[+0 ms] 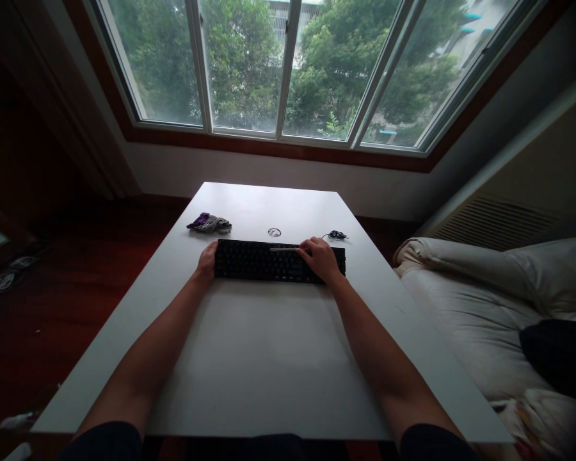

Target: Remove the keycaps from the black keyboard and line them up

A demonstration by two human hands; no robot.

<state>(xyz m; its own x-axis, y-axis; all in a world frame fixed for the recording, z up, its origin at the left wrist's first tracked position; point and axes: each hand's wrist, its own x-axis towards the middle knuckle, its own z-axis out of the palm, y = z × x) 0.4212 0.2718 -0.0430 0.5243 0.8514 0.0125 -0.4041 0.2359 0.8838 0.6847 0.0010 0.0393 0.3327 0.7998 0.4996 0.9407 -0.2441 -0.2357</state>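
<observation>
A black keyboard [254,261] lies crosswise on the white table [273,358]. Its left end is gripped by my left hand [207,261], the fingers around the edge and partly hidden. Over the right part of the keys, my right hand [320,257] pinches a thin, light-coloured stick [284,249]. The stick points left along the upper rows of keys; its exact kind is too small to make out, and I cannot tell whether its tip touches them.
Behind the keyboard are a crumpled purple and grey cloth [209,223], a small round clear object [274,232] and a coiled black cable [336,235]. A sofa with a pale cover [465,307] stands to the right. Windows [278,70] line the far wall above the table.
</observation>
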